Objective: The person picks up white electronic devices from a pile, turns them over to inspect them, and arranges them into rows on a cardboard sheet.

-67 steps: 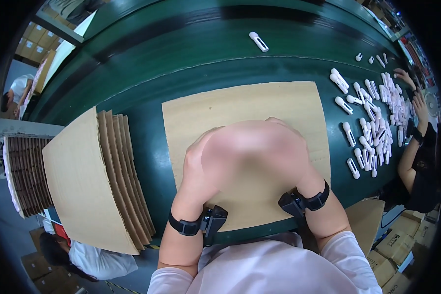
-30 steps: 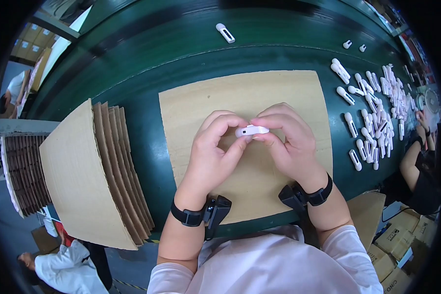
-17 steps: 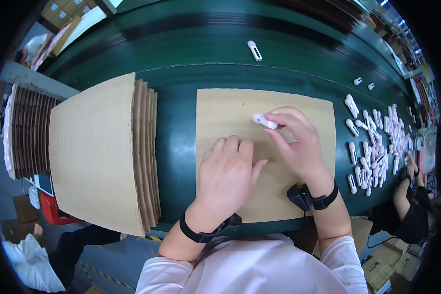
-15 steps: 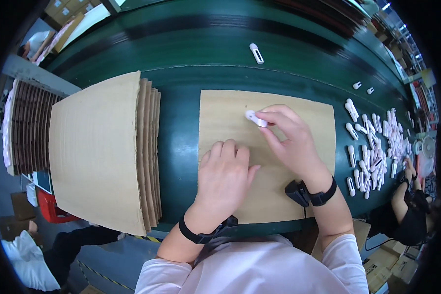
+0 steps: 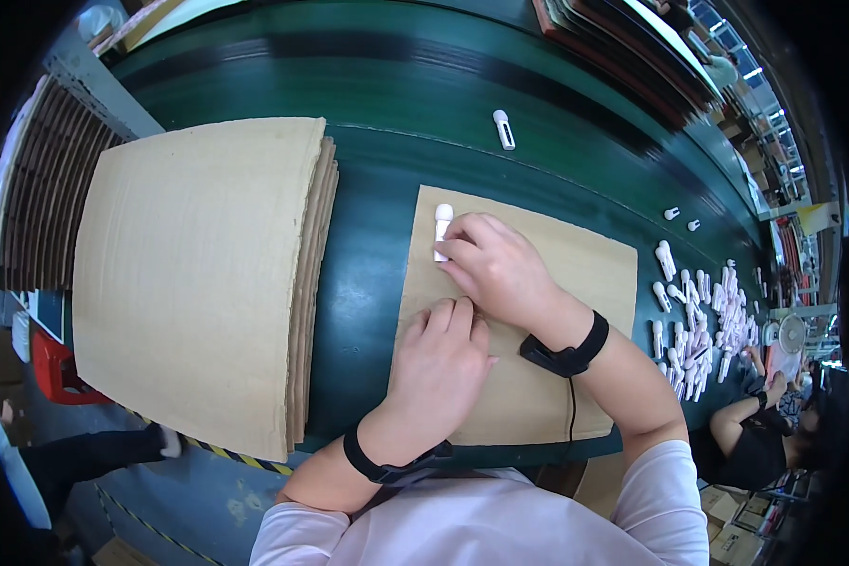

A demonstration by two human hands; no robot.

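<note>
A brown cardboard sheet lies on the green table in front of me. Near its far left corner, a small white plastic piece with a rounded head stretches away from me, its head uncovered. My right hand pinches the piece's side and lower end between thumb and fingers. Closer to me, my left hand rests palm down on the cardboard, fingers bent and thumb held apart, with nothing seen in it. Its fingertips lie just below my right hand.
At left stands a thick cardboard stack. Many similar white pieces are heaped on the right; a single white piece lies beyond the cardboard. A red plastic stool is at lower left. A co-worker sits at far right.
My right hand has moved left with the white piece, from above the cardboard to its far left corner, and the piece now points away from me. The view has also shifted.
</note>
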